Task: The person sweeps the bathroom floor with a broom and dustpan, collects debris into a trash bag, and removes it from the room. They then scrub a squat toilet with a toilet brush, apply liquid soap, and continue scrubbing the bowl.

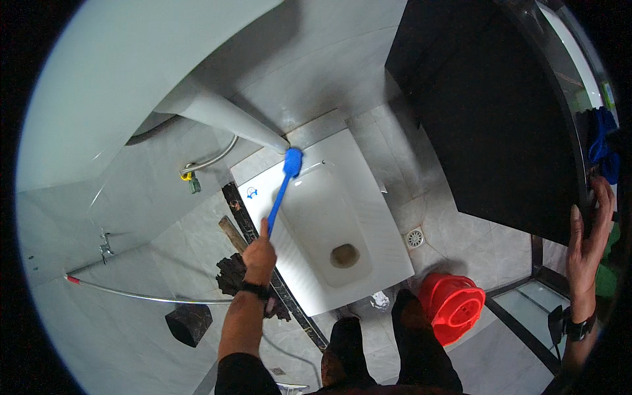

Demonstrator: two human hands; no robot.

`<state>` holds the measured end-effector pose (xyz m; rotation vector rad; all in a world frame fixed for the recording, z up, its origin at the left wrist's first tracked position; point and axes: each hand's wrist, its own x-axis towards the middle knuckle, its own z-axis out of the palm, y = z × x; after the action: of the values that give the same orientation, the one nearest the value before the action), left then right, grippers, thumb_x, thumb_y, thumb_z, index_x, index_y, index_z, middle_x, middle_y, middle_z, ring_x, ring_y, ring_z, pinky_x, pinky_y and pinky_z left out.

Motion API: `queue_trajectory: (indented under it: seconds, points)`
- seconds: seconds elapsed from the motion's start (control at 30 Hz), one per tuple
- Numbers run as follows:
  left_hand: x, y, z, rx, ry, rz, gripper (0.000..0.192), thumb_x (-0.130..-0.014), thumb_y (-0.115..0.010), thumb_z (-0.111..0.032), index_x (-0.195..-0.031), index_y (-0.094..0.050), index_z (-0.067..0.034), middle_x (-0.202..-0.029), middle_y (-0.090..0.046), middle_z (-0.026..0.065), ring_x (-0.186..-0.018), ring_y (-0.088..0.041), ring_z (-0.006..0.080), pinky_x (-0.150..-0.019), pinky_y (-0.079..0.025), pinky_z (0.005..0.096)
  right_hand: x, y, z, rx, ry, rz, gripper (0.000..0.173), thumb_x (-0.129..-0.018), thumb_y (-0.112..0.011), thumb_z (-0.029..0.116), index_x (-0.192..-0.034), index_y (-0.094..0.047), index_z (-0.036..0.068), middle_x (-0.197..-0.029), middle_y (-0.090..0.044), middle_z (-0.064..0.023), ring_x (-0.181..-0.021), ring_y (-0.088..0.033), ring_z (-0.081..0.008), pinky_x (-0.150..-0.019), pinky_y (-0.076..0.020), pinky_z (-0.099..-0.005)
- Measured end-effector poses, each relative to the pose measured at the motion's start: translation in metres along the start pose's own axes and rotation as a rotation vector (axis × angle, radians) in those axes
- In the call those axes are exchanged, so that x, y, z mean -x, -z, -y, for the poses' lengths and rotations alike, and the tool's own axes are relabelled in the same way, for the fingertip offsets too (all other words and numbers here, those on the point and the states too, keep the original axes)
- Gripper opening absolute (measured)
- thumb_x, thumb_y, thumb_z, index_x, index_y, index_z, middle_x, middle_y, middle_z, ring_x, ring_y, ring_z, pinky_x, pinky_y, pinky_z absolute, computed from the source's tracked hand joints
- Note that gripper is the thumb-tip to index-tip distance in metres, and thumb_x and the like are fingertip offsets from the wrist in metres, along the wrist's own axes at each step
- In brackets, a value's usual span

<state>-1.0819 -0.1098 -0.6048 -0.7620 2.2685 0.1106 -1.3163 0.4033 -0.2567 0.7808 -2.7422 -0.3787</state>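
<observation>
My left hand (pixel 259 254) grips the handle of a blue long-handled cleaning brush (pixel 280 195). Its blue head lies at the rear rim of a white ceramic squat toilet (pixel 382 232), against the foot of a white drain pipe (pixel 232 116). Brownish water shows in the toilet's drain hole (pixel 344 256). Far to the right, my right hand (pixel 590 242) rests with spread fingers on the edge of a black vanity cabinet (pixel 489 108), holding nothing that I can see. A blue cloth-like bundle (pixel 603 143) lies just beyond its fingertips.
A red plastic bucket (pixel 452 306) stands beside my right leg. Left of the toilet are a dark stone curb (pixel 296 296), a dark mop head (pixel 231 274) with a metal pole (pixel 148 295), and a black bin (pixel 189 323). A floor drain (pixel 414 238) lies to the right.
</observation>
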Motion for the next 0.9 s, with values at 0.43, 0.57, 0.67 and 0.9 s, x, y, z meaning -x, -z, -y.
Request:
queue_trajectory:
  seconds: [0.43,0.57,0.67,0.9]
  points:
    - [-0.034,0.039,-0.057,0.041,-0.097,-0.081,0.084,-0.089,-0.056,-0.009,-0.157,-0.008,-0.021,-0.088,-0.073,0.0099,-0.080,-0.072,0.0253,-0.070,-0.057,0.0378,0.008,-0.004,-0.007,0.029,-0.021,0.005,0.057,-0.101,-0.050,0.025,-0.153,-0.027,0.021,-0.156,-0.030,-0.0124,-0.145,-0.027,-0.0294,-0.118,-0.0280,-0.0503]
    - [-0.020,0.045,-0.017,-0.156,-0.001,0.064,0.087,-0.090,-0.058,-0.011,-0.157,-0.005,-0.023,-0.089,-0.073,0.0082,-0.079,-0.073,0.0228,-0.069,-0.057,0.0363,0.021,-0.011,-0.018,0.054,-0.158,0.084,0.055,-0.101,-0.049,0.023,-0.152,-0.029,0.024,-0.156,-0.030,-0.0117,-0.143,-0.032,-0.0303,-0.118,-0.0288,-0.0509]
    - [-0.066,0.042,-0.070,-0.104,-0.102,-0.130,0.076,-0.094,-0.051,-0.012,-0.157,-0.010,-0.024,-0.100,-0.073,0.0085,-0.088,-0.072,0.0236,-0.074,-0.057,0.0359,0.044,-0.028,-0.033,-0.023,-0.271,0.104,0.053,-0.102,-0.047,0.024,-0.152,-0.030,0.026,-0.157,-0.028,-0.0117,-0.141,-0.036,-0.0303,-0.116,-0.0336,-0.0508]
    - [-0.050,0.030,-0.059,-0.107,-0.145,-0.161,0.078,-0.092,-0.056,-0.014,-0.157,-0.012,-0.018,-0.094,-0.074,0.0071,-0.080,-0.073,0.0222,-0.065,-0.057,0.0344,0.052,-0.028,-0.045,0.250,-0.217,0.165,0.054,-0.103,-0.044,0.025,-0.154,-0.024,0.028,-0.158,-0.025,-0.0113,-0.144,-0.031,-0.0284,-0.115,-0.0357,-0.0497]
